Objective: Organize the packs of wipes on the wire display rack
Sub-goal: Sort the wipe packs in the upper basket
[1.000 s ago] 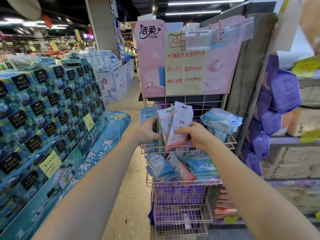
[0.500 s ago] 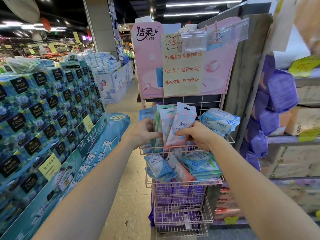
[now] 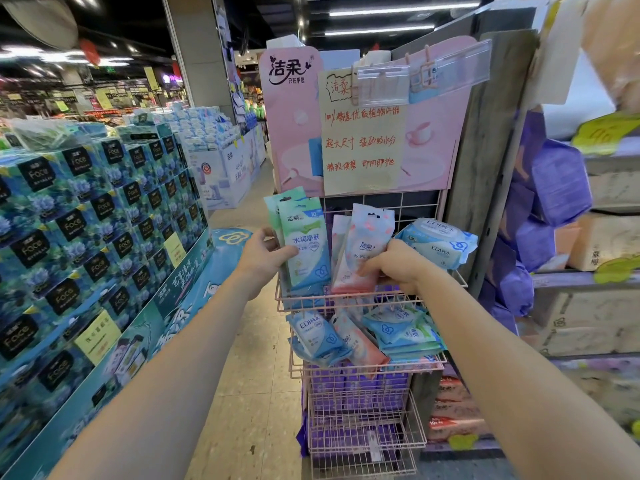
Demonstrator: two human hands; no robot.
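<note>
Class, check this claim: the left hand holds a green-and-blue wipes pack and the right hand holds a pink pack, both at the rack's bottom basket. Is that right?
Not quite. The head view shows the left hand holding the green-and-blue pack and the right hand holding the pink pack at the top basket, not the bottom one.

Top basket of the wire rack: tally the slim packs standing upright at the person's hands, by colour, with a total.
green-and-blue packs, gripped by the left hand: 2 visible
pink packs, gripped by the right hand: 2 visible
Total: 4
</note>
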